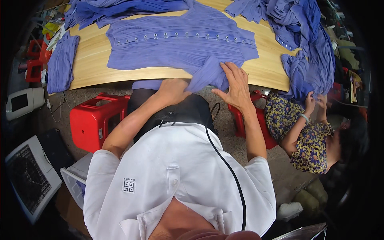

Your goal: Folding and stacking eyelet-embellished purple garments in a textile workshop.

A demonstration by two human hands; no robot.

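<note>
A blue-violet pleated garment (pixel 168 50) lies spread across the wooden table in front of me, a row of small metal fasteners running along its middle. One sleeve-like part (pixel 210 74) of it is folded toward me and hangs over the near edge. My left hand (pixel 174 93) is closed at the table edge, its curled fingers on the cloth beside that part; the fingertips are partly hidden. On the other side, my right hand (pixel 235 86) rests with fingers stretched and thumb apart, the fingertips lying on the folded cloth.
More blue-violet garments lie at the table's (pixel 96 68) far left (pixel 120 8), left end (pixel 63 60) and right (pixel 296 28). A co-worker (pixel 312 140) at right handles cloth over the edge. Red stools (pixel 94 124) stand below, and a black cable (pixel 228 168) crosses my shirt.
</note>
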